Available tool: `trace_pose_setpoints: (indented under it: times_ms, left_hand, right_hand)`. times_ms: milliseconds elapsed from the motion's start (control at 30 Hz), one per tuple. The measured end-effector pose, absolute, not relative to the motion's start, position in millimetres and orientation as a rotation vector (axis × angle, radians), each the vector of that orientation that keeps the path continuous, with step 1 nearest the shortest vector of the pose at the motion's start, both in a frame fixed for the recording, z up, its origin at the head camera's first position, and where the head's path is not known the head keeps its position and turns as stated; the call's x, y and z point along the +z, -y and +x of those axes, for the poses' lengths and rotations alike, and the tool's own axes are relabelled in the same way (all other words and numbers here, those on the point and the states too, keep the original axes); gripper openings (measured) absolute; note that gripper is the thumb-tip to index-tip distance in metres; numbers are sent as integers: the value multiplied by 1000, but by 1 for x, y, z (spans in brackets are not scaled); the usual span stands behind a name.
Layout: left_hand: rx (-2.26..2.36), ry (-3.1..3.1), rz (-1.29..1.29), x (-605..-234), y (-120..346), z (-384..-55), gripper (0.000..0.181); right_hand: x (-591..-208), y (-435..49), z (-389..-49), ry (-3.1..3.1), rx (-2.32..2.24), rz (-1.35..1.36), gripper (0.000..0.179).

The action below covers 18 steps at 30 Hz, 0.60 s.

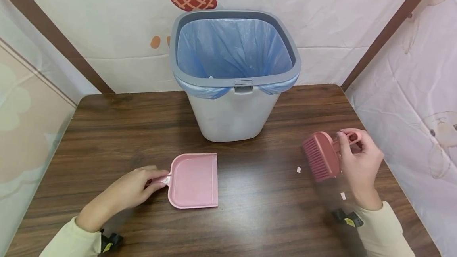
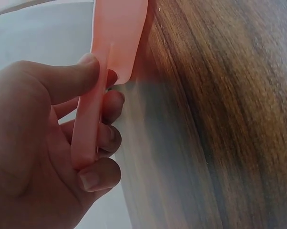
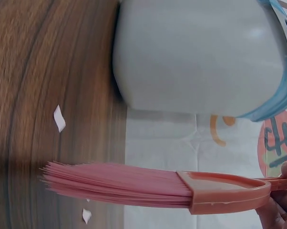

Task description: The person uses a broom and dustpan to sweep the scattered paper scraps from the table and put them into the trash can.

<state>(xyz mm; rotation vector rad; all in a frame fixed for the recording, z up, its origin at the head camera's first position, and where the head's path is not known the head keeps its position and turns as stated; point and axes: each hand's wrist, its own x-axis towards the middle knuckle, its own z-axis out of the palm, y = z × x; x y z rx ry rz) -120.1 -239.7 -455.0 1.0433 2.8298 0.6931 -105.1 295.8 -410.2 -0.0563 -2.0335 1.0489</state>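
A pink dustpan [image 1: 194, 181] lies on the left half of the wooden table, its flat lip facing right. My left hand [image 1: 137, 185] grips its handle, and the left wrist view shows the fingers curled round that handle [image 2: 88, 114]. At the right, my right hand [image 1: 360, 160] holds a small pink hand brush [image 1: 323, 156] by its looped handle. In the right wrist view the bristles [image 3: 115, 183] point down toward the tabletop. One white paper scrap [image 1: 298, 169] lies left of the brush; another scrap [image 1: 343, 196] lies nearer the right wrist.
A grey trash bin [image 1: 233, 116] lined with a blue bag [image 1: 232, 46] stands at the table's back middle. The brown wooden table [image 1: 257, 217] ends against white printed cloth [image 1: 118, 31] at the back and sides.
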Motion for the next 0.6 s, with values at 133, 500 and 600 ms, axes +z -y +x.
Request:
trace_pose_setpoints:
  times_ms: [133, 500, 600]
  left_hand:
    - [683, -2832, 1038, -454, 239, -120, 26]
    - [659, -2832, 1038, -453, 237, -121, 26]
    - [655, -2832, 1036, -453, 237, -121, 25]
  right_hand:
    - [-406, -304, -100, 2024, 1030, -81, 14]
    - [-399, -336, -85, 2046, 880, -201, 26]
    - [-400, -345, -82, 2048, 775, -236, 23]
